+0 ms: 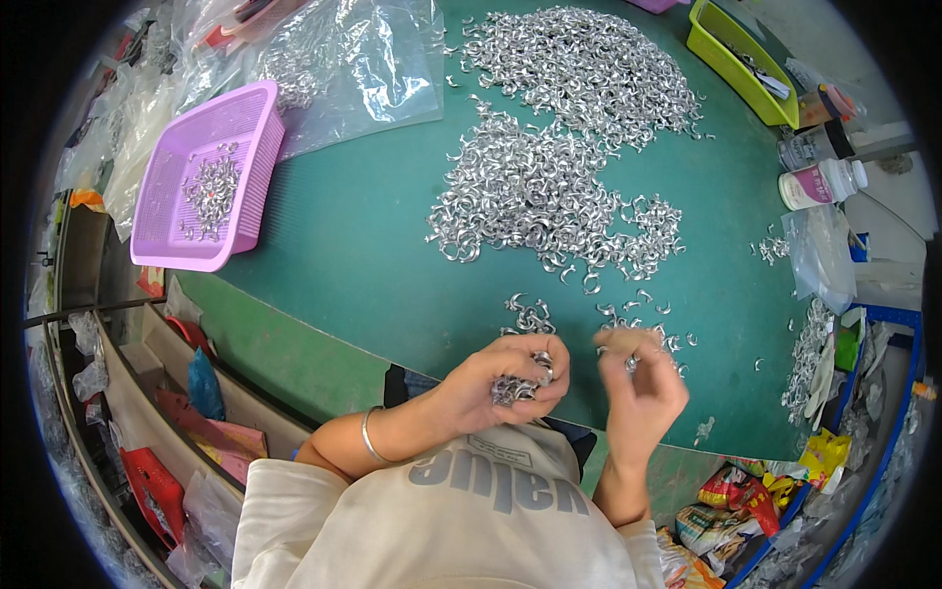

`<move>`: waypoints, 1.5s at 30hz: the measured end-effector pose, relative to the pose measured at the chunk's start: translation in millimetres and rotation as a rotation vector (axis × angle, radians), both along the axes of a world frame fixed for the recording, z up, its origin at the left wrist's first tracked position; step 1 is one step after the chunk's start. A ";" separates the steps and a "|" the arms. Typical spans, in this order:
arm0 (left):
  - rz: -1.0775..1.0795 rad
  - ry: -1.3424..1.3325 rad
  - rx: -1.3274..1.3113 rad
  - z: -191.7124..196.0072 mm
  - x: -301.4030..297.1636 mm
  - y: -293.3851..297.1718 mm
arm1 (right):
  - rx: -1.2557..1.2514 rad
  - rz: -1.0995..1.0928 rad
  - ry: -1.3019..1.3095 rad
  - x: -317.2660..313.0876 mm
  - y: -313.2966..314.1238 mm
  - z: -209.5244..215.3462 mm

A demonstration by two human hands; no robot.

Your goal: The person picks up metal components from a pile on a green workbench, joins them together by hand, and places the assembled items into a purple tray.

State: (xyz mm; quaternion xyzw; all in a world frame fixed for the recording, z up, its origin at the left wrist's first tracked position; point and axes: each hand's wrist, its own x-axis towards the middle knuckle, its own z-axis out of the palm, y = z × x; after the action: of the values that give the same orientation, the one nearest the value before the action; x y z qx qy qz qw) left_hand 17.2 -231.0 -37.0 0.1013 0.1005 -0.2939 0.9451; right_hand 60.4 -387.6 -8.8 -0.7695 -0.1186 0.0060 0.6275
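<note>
Small curved silvery metal pieces (530, 187) lie heaped across the green table. My left hand (515, 378), with a bangle on its wrist, is curled around a clutch of these metal pieces (514, 390) near the table's front edge. Just to its right, my right hand (640, 378) has its thumb and fingers bent together, pinching a curved metal piece (632, 363). The right fingertips are a little blurred. Beyond the hands are two small clusters of the same pieces, one past the left hand (530, 315) and one partly hidden behind the right fingers (671, 341).
On the left stands a purple basket (260, 147) with some metal pieces inside. Clear plastic bags (392, 69) lie at the back left. A yellow-green basket (731, 64) and a white bottle (819, 185) are at the right. More metal pieces (810, 358) line the right edge.
</note>
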 end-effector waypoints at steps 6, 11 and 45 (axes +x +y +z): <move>0.142 -0.062 0.221 4.6 3.0 2.8 | -0.816 -0.057 -0.340 32.4 9.0 -28.8; 0.164 0.062 0.453 2.9 4.0 0.2 | -0.790 -0.019 -0.396 34.9 9.9 -33.8; 0.315 -0.333 1.007 23.9 -4.1 -0.1 | 0.425 0.201 0.396 -9.8 4.3 6.2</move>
State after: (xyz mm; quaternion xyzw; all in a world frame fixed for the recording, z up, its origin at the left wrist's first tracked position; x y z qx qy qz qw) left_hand 13.1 -231.1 -13.1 0.5697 0.0916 -0.0446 0.8155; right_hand 50.6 -383.3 -2.7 -0.5893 -0.0682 0.1929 0.7816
